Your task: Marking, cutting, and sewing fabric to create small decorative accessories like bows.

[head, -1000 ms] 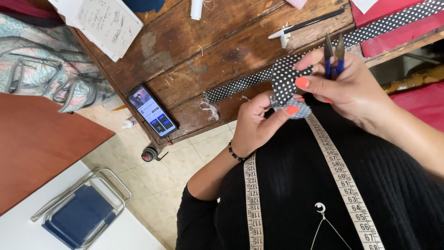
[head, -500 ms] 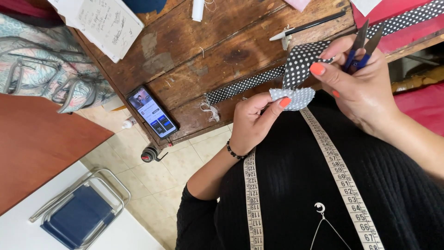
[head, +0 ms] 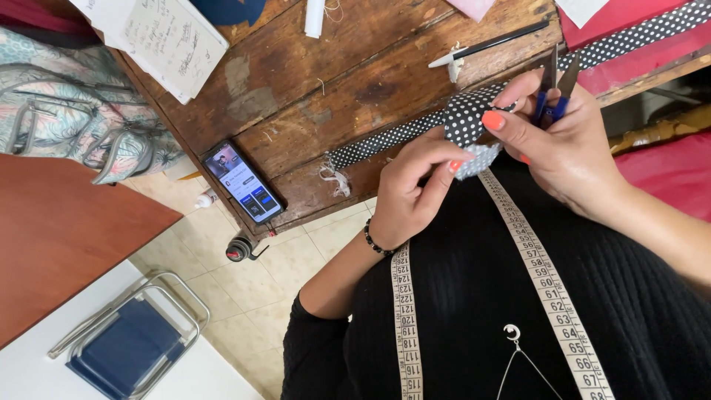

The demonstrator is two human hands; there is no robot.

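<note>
Both hands pinch the polka-dot fabric strip (head: 463,122) — left hand (head: 411,189), right hand (head: 559,144) also gripping thread snips (head: 552,92).

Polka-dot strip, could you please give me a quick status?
Left hand pinches polka-dot strip end. Right hand grips it too, holding blue thread snips. Strip trails across wooden table. Nothing in the way.
</note>
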